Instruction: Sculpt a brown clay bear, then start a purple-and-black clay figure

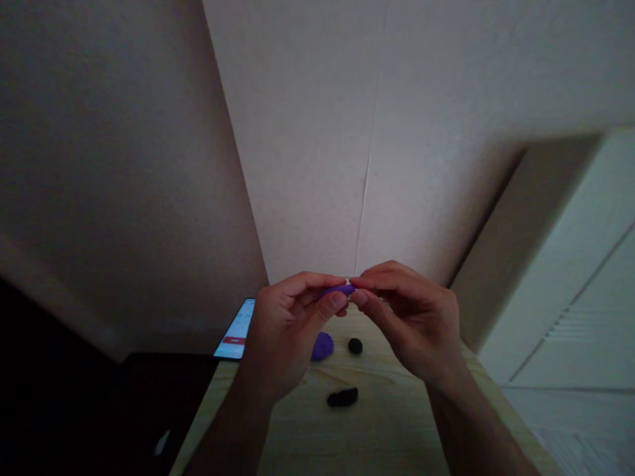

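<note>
A small elongated piece of purple modelling clay (342, 289) is held up above the table between both hands. My left hand (292, 330) pinches it with thumb and fingers. From the other side, my right hand (417, 317) grips its right end between thumb and fingertips. Below on the table lies a larger purple clay lump (323, 346), partly hidden behind my left hand. To its right sits a small round black ball (355, 346). Closer to me is a longer black piece (342, 397), which looks like clay too.
The pieces lie on a light wooden table (387, 423). A phone with a lit screen (235, 332) stands at the table's left edge, partly behind my left hand. Walls (307, 132) rise at the back and left. A pale cabinet (570, 284) stands to the right.
</note>
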A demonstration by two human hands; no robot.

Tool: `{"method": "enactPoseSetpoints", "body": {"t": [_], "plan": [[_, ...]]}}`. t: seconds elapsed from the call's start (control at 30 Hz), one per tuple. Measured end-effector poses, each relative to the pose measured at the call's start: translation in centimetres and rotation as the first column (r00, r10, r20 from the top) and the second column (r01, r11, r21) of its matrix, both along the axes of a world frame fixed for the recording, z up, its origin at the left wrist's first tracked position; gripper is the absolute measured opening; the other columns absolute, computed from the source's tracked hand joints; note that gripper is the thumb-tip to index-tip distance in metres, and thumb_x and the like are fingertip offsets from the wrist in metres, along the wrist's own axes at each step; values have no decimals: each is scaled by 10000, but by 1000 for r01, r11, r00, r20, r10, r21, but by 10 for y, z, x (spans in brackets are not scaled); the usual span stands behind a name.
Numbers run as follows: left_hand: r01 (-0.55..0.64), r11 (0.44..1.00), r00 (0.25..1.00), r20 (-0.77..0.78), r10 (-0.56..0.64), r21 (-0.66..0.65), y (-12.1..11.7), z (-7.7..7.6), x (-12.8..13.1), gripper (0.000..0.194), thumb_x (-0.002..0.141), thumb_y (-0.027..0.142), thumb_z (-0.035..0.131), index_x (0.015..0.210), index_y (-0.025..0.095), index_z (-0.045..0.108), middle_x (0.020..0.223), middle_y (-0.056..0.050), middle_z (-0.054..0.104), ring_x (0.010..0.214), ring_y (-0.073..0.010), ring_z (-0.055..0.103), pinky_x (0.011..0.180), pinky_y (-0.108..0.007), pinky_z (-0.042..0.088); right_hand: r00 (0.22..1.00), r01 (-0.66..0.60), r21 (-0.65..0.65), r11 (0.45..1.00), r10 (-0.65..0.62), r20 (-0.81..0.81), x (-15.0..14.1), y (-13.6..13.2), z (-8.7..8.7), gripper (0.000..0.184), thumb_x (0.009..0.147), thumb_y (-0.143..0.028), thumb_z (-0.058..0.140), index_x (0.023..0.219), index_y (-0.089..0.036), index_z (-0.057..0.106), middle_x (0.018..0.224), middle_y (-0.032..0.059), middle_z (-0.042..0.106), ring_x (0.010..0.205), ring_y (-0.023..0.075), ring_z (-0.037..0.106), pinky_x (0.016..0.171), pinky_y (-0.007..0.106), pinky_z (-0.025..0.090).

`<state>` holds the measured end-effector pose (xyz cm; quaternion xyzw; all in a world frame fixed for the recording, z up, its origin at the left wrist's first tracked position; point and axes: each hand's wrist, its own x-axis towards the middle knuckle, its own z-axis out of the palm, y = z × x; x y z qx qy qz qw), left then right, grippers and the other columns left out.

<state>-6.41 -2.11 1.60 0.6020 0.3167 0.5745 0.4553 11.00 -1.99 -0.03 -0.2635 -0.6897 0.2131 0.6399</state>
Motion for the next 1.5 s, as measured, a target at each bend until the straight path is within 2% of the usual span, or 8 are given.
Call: {"method": "enactPoseSetpoints", "body": {"t": [0.2,0.37,0.6,0.77,0.87,1.1,1.33,1.5], "plan": [[-83,995,996,-16,84,46,-7,3,4,61,806,197,864,843,238,839,644,26,744,747,-183,785,741,-281,671,997,-19,-109,994,11,-78,-5,-5,3,122,900,-170,797,959,-267,842,814,4,804,704,139,743,663,255,634],[-93,994,996,-9,94,51,-7,-1,4,248,772,204,901,1000,269,829,918,0,842,819,-176,806,804,-281,674,984,-27,-156,987,-1,-178,-5,-5,6,77,894,-179,789,918,-245,820,783,3,800,684,130,747,646,221,639],[-175,963,975,-100,199,203,-7,-1,1,71,832,219,850,889,261,848,826,-2,824,723,-166,776,682,-255,652,979,-155,-188,970,126,-160,-3,-3,9,148,844,-168,841,971,-243,847,783,3,812,675,122,756,658,210,652],[-76,979,992,-89,94,192,-3,-6,0,150,886,242,809,1031,269,836,914,-3,843,781,-146,789,741,-226,647,959,-243,-197,950,204,-197,0,-2,7,158,877,-134,818,962,-263,851,790,-15,816,712,97,768,688,165,647],[-65,986,996,-57,74,150,-2,-5,1,152,886,264,812,1036,250,829,810,7,823,747,-149,789,708,-222,652,940,-299,-163,940,261,-219,1,0,6,206,873,-103,810,1003,-261,843,850,-10,814,778,99,779,755,170,653],[-112,972,988,-79,131,204,-5,-2,1,93,903,183,774,952,241,828,840,15,820,734,-125,772,699,-197,643,966,-237,-202,950,209,-153,1,1,5,269,830,-116,853,1062,-253,846,957,24,828,834,115,787,800,176,652],[39,996,999,22,-41,86,-3,-7,2,143,875,227,815,1009,219,767,951,-14,831,862,-151,789,829,-237,649,966,-232,-126,965,212,-151,2,1,5,238,847,-93,823,1016,-259,853,920,11,815,845,100,778,813,159,641],[-63,991,997,-42,68,122,-5,2,2,49,875,228,803,917,211,785,756,1,786,821,-189,796,780,-279,670,960,-249,-172,953,221,-170,1,1,4,335,813,-93,847,1096,-272,842,967,18,827,864,109,782,816,168,643]]}}
